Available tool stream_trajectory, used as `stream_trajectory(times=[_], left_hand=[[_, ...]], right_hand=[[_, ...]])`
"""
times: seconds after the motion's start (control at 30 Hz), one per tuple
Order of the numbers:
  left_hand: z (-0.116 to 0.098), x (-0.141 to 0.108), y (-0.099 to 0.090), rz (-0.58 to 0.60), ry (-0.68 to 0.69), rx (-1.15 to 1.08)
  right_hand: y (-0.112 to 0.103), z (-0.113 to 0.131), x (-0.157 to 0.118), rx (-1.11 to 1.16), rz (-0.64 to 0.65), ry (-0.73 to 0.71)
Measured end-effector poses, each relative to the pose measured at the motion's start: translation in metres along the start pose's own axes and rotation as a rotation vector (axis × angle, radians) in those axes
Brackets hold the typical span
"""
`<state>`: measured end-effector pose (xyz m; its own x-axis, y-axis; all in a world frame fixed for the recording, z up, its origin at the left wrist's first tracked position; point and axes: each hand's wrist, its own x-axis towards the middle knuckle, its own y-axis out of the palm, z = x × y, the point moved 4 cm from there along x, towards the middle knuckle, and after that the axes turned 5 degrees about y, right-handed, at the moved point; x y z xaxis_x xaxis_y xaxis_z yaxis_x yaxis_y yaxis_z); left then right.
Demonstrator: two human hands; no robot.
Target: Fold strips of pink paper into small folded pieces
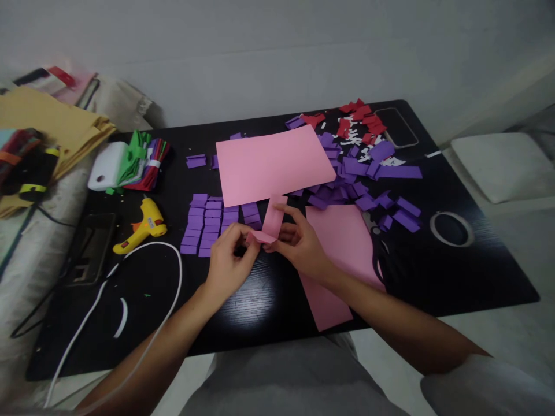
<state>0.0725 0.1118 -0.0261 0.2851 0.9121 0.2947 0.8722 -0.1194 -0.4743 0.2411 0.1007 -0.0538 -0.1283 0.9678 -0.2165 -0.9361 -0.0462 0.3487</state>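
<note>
You hold a narrow pink strip (274,217) of paper between both hands, above the near middle of the black table (451,271). The strip is plain, matte and uniformly pink, with straight long edges. It is bent sharply near its lower end: the upper length stands up and leans slightly right, while the lower part turns across toward your left hand, its surface tilted and partly hidden by your fingers. Your left hand (232,254) is nearly closed, thumb and forefinger pinching the lower left end. Your right hand (301,240) is partly curled, its thumb at the fold and a finger against the strip's right edge; the exact contact of the other fingers cannot be told. Beyond the strip lies a large pink sheet (275,164) of the same shade, flat, over some purple pieces. A second pink sheet (338,231) lies beside your right hand, under your forearm. Rows of folded purple pieces (199,225) sit left of the strip, and a yellow glue gun (147,224) lies further left.
</note>
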Motion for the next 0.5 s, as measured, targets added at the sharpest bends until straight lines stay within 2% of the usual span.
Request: stream_trajectory(times=[0.13,0.5], left_hand=[[0.0000,0.0003,0.0036,0.047,-0.008,0.010],[-0.0063,0.0052,0.0039,0.076,-0.001,0.074]], right_hand=[[0.0011,-0.0037,-0.0001,-0.048,0.034,0.001],[0.0008,-0.0066,-0.0030,-0.109,-0.064,0.028]])
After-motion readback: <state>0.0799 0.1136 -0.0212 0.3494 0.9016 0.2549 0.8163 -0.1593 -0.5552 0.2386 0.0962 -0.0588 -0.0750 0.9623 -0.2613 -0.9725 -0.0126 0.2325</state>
